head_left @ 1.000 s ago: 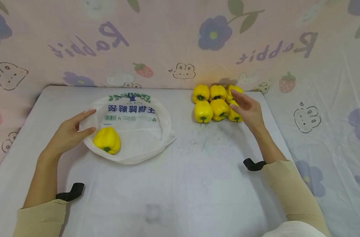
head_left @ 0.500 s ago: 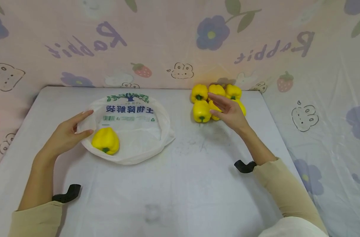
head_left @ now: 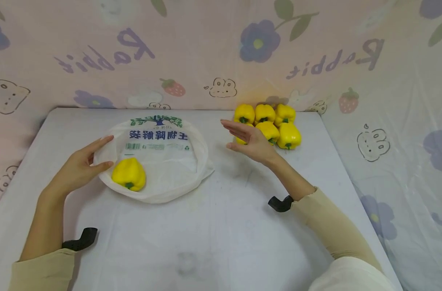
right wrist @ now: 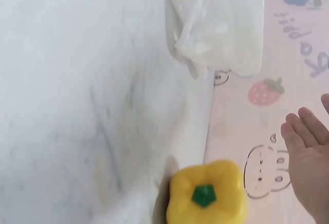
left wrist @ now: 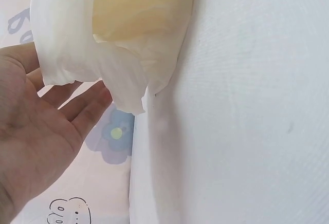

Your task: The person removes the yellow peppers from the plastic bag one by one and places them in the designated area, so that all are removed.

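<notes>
A white plastic bag (head_left: 170, 169) with a tree print and dark lettering stands with its mouth spread wide on the left of the table. Inside it, near the left rim, lies a yellow bell pepper (head_left: 129, 174). My left hand (head_left: 77, 167) rests against the bag's left side, thumb and fingers spread and barely bent; in the left wrist view the fingers (left wrist: 85, 106) lie along the plastic. My right hand (head_left: 251, 141) holds nothing, its fingers extended toward the bag. It partly hides the front left bell pepper (right wrist: 205, 198), whose green stem shows in the right wrist view.
More yellow bell peppers (head_left: 289, 136) sit in two rows at the back right of the white table (head_left: 221, 226). A patterned cloth (head_left: 192, 48) with rabbits, flowers and strawberries hangs behind the table. Black curved pieces (head_left: 280, 203) stick out by both wrists.
My right hand has swept left across the front of the pepper group, uncovering the right-hand peppers. The left hand stays at the bag, and the pepper inside has not moved.
</notes>
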The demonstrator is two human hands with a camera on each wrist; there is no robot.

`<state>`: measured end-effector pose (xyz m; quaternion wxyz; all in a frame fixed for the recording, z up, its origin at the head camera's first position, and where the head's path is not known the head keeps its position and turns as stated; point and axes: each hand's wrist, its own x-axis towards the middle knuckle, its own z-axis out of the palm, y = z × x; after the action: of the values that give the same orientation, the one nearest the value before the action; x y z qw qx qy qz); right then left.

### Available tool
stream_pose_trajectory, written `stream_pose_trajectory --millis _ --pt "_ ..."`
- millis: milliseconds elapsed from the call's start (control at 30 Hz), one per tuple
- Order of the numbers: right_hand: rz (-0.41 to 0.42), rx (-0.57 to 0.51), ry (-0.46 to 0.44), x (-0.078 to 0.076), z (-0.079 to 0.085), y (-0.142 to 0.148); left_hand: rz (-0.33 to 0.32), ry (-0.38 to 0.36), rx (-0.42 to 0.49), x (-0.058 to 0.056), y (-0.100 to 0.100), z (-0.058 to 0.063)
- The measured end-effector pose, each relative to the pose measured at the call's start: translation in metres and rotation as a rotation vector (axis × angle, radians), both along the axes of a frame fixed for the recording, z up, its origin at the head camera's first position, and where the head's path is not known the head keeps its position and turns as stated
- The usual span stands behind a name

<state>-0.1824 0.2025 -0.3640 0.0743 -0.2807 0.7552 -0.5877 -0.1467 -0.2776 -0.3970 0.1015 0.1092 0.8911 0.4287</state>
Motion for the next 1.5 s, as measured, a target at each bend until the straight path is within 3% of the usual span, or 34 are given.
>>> stream_pose_trajectory --millis 300,533,933,1200,1500 --pt "0.068 0.028 0.038 -0.005 0.000 -0.033 -0.017 0.006 -0.013 -0.001 -0.001 0.004" --pt "0.112 0.034 -0.006 -0.002 -0.002 -0.064 -0.010 -0.015 -0.020 0.001 -0.001 0.006" --pt "0.154 0.156 -0.048 0.006 0.000 -0.116 0.005 -0.039 -0.066 -0.001 0.000 0.003" --pt "0.189 0.267 -0.066 0.006 -0.011 -0.150 0.010 -0.042 -0.036 0.000 -0.001 0.003" --pt "0.169 0.332 -0.116 0.015 -0.020 -0.189 0.015 -0.044 -0.029 0.001 -0.001 0.002"
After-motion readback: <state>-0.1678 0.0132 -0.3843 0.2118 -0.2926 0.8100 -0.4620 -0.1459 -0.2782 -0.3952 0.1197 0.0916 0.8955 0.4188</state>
